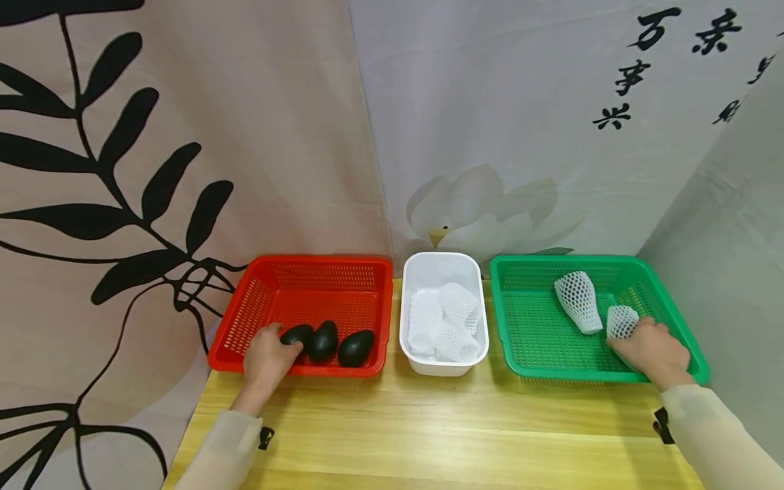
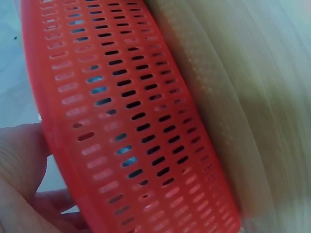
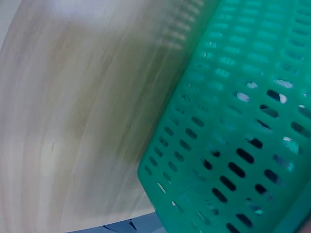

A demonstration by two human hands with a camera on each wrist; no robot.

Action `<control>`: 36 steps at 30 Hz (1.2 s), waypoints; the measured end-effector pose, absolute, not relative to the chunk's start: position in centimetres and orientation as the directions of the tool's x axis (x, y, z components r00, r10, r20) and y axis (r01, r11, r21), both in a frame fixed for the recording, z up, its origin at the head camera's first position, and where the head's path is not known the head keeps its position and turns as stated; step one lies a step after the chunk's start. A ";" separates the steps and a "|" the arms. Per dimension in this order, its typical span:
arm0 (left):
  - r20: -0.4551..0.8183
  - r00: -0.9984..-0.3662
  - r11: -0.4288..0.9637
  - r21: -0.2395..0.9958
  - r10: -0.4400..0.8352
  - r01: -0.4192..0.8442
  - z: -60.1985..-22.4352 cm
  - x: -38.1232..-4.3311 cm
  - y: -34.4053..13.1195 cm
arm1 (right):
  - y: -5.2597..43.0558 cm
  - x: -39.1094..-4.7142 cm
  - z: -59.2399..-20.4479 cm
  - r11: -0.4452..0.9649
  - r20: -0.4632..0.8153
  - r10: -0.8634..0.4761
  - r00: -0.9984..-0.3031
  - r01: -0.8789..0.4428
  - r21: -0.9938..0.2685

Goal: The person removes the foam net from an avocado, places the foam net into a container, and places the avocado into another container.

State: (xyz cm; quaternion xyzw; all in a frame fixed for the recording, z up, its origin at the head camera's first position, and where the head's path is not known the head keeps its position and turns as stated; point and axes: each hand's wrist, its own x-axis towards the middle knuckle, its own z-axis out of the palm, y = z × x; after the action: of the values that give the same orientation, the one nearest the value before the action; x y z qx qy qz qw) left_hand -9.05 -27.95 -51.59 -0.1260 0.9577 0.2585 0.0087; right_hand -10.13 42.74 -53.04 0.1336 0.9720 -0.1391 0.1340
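In the head view my left hand [image 1: 267,357] reaches over the near rim of the red basket [image 1: 324,303]. Its thumb and fingers pinch the leftmost dark avocado [image 1: 297,334]. Two more avocados lie to its right, a middle avocado [image 1: 323,341] and a right-hand avocado [image 1: 356,348]. At the green basket [image 1: 533,333], my right hand [image 1: 652,348] grips a white foam net sleeve [image 1: 621,321] with a rounded, filled shape; its contents are hidden. Another bulging net sleeve [image 1: 578,301] lies further back in that basket. The wrist views show mostly the basket walls.
Between the baskets stands a white tub [image 1: 444,368] with several loose foam nets [image 1: 456,320] inside. All three containers sit along the back of the wooden table [image 1: 453,435]. Printed cloth [image 1: 306,136] hangs behind them, and a pale wall [image 1: 729,258] rises at the right.
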 end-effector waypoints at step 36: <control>0.325 -0.931 0.830 0.556 -0.167 0.045 -49.0 -6.8 -23.1 | 36.8 -6.4 -49.7 0.861 0.100 0.261 -0.960 0.184 -0.474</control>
State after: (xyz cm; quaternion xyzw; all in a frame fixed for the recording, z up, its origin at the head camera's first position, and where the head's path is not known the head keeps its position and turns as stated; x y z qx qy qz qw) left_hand -6.85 -23.09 -49.00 -0.0326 0.9388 0.2898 -0.1831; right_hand -6.41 36.80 -49.72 0.1156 0.9612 -0.2370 -0.0807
